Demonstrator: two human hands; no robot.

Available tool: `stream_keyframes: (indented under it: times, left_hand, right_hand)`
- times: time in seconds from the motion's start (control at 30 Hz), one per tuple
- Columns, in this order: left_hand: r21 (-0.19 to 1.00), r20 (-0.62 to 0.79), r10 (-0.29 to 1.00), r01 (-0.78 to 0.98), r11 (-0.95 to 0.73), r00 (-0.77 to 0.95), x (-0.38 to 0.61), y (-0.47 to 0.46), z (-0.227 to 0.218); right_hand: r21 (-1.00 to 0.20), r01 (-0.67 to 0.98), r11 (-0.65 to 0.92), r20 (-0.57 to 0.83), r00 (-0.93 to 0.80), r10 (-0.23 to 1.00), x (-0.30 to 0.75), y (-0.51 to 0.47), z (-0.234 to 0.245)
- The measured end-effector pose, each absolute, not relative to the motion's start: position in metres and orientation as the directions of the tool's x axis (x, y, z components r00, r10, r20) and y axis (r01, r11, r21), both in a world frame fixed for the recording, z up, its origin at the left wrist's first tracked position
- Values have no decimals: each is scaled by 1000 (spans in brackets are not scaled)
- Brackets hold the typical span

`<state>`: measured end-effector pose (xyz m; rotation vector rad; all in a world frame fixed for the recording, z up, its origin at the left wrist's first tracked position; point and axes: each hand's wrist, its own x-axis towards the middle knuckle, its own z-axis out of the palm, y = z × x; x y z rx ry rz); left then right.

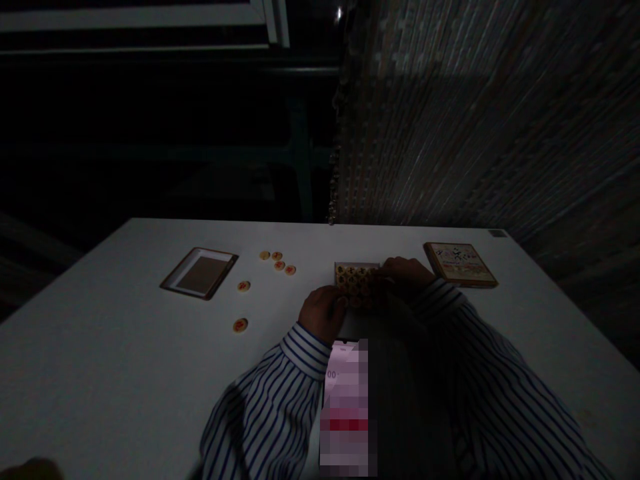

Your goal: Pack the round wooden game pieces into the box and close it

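A small open box [356,279] full of round game pieces sits on the white table [125,373] just in front of me. My left hand [323,312] curls at the box's near left corner, fingers bent onto the pieces. My right hand [406,272] rests closed against the box's right side. Both arms wear striped sleeves. Several loose round pieces [278,261] lie left of the box, with two more [243,286] nearer the front left.
A flat empty tray or lid [200,273] lies at the left. A printed box lid [460,264] lies at the right. A phone-like screen [345,400] glows below my hands. A woven blind hangs behind the table; the room is dark.
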<state>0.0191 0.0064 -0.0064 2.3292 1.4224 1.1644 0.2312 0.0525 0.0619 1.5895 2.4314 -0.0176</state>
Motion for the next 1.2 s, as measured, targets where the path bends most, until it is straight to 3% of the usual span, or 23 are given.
stream_keyframes:
  times: [0.4, 0.7, 1.03, 1.2]
  left_hand:
    - [511, 550, 805, 672, -536, 224, 19, 7, -7]
    - [535, 581, 789, 637, -554, 199, 16, 8, -2]
    - [576, 630, 771, 609, -545, 94, 5, 6, 15]
    - [571, 651, 757, 624, -533, 51, -15, -1, 32]
  right_hand:
    - [67, 926, 371, -160, -357, 920, 231, 49, 76]
    - [47, 950, 309, 129, -313, 941, 228, 45, 86]
    - [-155, 892, 424, 466, -313, 828, 232, 40, 92]
    - [-215, 871, 442, 535, -274, 799, 229, 34, 101]
